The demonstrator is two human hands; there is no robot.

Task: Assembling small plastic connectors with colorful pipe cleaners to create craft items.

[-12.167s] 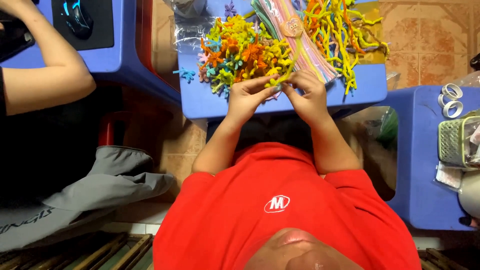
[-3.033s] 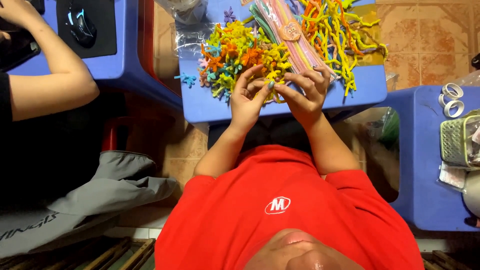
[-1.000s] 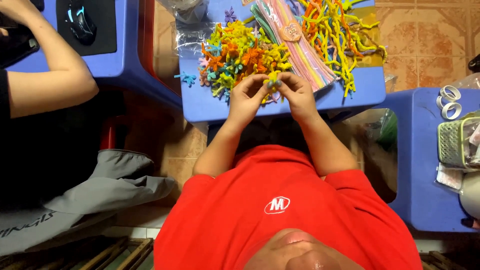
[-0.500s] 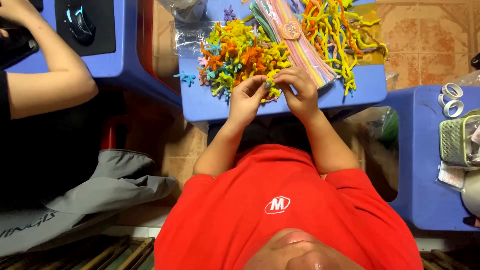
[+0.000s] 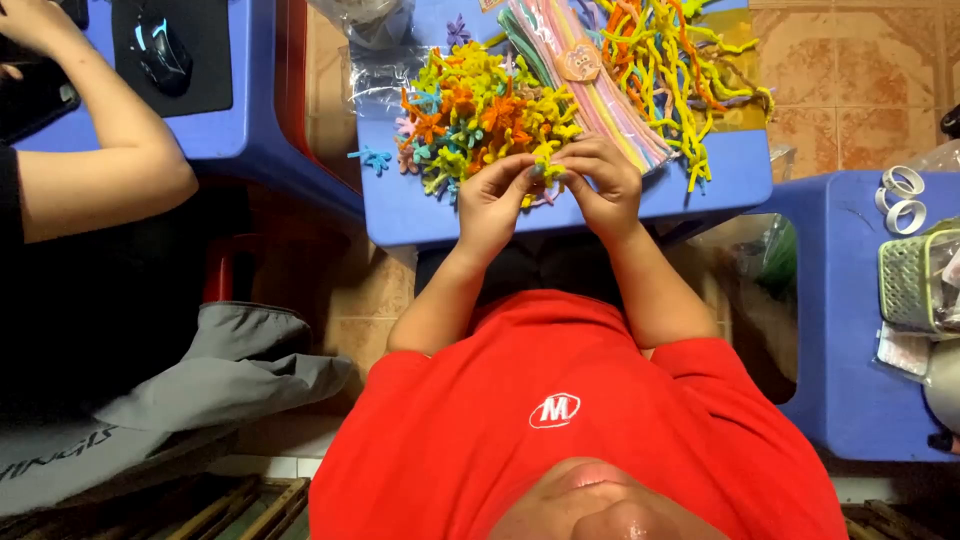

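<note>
My left hand (image 5: 490,195) and my right hand (image 5: 603,185) meet above the front edge of a small blue plastic table (image 5: 420,215). Between their fingertips they pinch a short yellow pipe-cleaner piece (image 5: 545,160). Just beyond the hands lies a pile of small twisted pipe-cleaner shapes (image 5: 470,110) in orange, yellow, green and blue. To its right lies a bundle of straight pastel pipe cleaners (image 5: 600,100). Further right is a heap of loose curly yellow and orange ones (image 5: 680,60).
Another person's arm (image 5: 90,180) rests at the left by a blue table with a black mouse (image 5: 160,55) on a dark pad. A second blue stool (image 5: 850,330) at the right carries tape rolls (image 5: 905,195) and a green basket (image 5: 915,280). A clear plastic bag (image 5: 370,15) lies at the top.
Both hands stay at the table's front edge. My right hand has shifted slightly left, closer to the left hand, and the fingers keep working the yellow piece.
</note>
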